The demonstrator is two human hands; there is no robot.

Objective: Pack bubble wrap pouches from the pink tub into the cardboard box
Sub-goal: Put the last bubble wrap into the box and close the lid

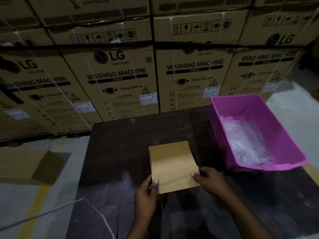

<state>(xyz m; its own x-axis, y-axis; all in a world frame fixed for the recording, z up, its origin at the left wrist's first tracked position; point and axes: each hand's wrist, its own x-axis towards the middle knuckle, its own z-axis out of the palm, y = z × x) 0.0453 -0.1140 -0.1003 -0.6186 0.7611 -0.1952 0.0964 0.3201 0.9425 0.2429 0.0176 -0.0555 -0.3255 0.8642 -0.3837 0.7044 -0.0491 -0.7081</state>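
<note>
At the near edge of the dark counter, a person's two bare hands hold a flat, unopened cardboard box. The left hand pinches the box's near left corner, thumb on top and fingers curled underneath. The right hand clamps the near right corner the same way, thumb pressed onto the top face. Each grip is closed on the cardboard, one at either corner, likely so the box can be pulled open into shape before anything goes in. Nothing has been packed yet, judging by the flat box.

At about two o'clock from the hands sits the pink tub, close beside the box and within easy reach of the right hand. Clear bubble wrap pouches lie in a loose layer along its bottom.

At nine o'clock, on the floor beside the counter, lies another cardboard box. A pale cable trails across the floor at seven o'clock.

At twelve o'clock, behind the counter, stands a wall of stacked appliance cartons bound with straps. Their print reads "LG", "Life's Good", "WASHING MACHINE", "FRONT", "Clamp bottom" and "CAUTION", with rows of handling symbols above. Small white labels are too blurred to read.
</note>
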